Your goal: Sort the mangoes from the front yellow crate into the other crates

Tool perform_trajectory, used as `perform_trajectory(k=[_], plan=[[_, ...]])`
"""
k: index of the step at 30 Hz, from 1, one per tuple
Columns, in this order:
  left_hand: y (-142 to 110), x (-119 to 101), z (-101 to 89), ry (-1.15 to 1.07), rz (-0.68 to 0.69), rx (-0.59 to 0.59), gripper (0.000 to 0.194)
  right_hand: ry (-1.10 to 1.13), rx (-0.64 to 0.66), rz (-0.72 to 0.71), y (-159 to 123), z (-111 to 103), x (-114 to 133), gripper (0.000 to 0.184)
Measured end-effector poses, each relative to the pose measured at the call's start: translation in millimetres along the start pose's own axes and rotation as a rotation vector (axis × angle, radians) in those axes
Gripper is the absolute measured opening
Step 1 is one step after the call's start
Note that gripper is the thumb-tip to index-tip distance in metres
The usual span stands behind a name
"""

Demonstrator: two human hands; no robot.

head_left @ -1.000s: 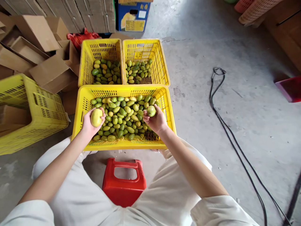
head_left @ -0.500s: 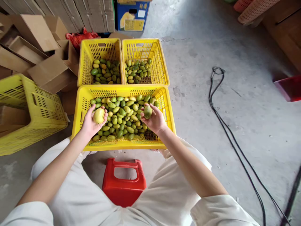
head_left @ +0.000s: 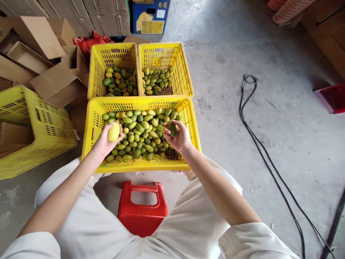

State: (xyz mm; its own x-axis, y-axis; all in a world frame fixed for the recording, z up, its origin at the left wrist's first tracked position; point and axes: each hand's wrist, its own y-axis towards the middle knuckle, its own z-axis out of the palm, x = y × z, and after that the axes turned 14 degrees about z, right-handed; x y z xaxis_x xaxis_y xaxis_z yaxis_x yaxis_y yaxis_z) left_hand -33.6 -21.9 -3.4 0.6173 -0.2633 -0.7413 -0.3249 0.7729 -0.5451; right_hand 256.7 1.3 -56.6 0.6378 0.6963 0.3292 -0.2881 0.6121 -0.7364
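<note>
My left hand point(head_left: 106, 139) is curled around a pale yellow mango point(head_left: 113, 132), held palm up over the left side of the front yellow crate point(head_left: 142, 166). Over the crate's right side, my right hand point(head_left: 180, 138) grips a dark green mango point(head_left: 172, 128), its fingers partly hiding the fruit. Below both hands, many small green and yellow mangoes point(head_left: 145, 125) fill most of the crate's bottom. Behind it two more yellow crates stand side by side, the left one point(head_left: 93, 72) and the right one point(head_left: 185, 72), each with mangoes inside.
A red plastic stool point(head_left: 142, 219) is between my legs. To the left are a tilted yellow crate point(head_left: 54, 126) and piled cardboard boxes point(head_left: 54, 79). A blue carton point(head_left: 151, 18) stands at the back. On the right, a black cable point(head_left: 252, 133) lies across the concrete floor.
Both mangoes have turned in my hands: the yellow one now looks more upright, and the green one shows a darker side. My right fingers have curled more around theirs.
</note>
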Motion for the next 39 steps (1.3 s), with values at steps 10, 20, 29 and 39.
perform_trajectory(k=[10, 20, 29, 39], plan=[[0.3, -5.9, 3.0, -0.01, -0.064, -0.089, 0.038, -0.106, 0.002, 0.064, 2.5, -0.5, -0.1, 0.056], [-1.2, -0.2, 3.4, 0.032, 0.023, -0.075, 0.017, -0.192, -0.054, 0.093, 6.4, 2.6, -3.3, 0.041], [1.6, -1.2, -5.6, 0.075, 0.017, 0.069, 0.027, -0.371, -0.104, -0.064, 5.8, -5.7, -11.0, 0.054], [5.2, 2.1, -6.2, 0.112, -0.03, 0.059, 0.027, -0.301, -0.095, -0.005, 14.8, -5.5, -8.6, 0.036]])
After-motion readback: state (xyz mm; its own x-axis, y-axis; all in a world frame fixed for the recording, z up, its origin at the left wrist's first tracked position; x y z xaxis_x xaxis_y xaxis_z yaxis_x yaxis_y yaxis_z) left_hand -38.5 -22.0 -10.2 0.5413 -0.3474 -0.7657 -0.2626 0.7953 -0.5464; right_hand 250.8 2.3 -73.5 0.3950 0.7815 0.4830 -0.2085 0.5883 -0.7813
